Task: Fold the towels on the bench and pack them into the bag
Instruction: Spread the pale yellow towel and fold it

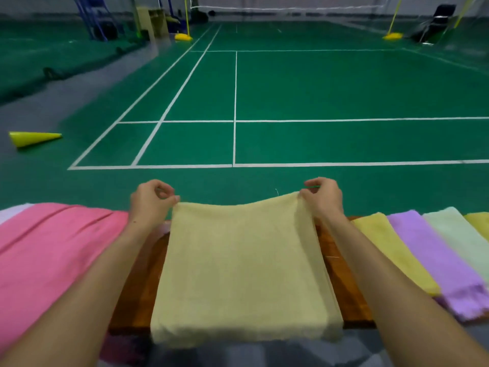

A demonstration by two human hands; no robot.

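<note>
A pale yellow towel (243, 266) lies across the brown wooden bench (137, 284) in front of me, its near edge hanging over the bench's front. My left hand (150, 201) pinches the towel's far left corner. My right hand (324, 197) pinches the far right corner. Both corners are lifted slightly, so the far edge sags between them. A pink towel (53, 250) is spread on the bench to the left. No bag is in view.
To the right on the bench lie a yellow towel (391, 250), a purple towel (439, 260), a pale green towel (460, 231) and the edge of another yellow one (480, 221). Beyond the bench is a green badminton court floor (317, 88) with a fallen yellow cone (31, 138).
</note>
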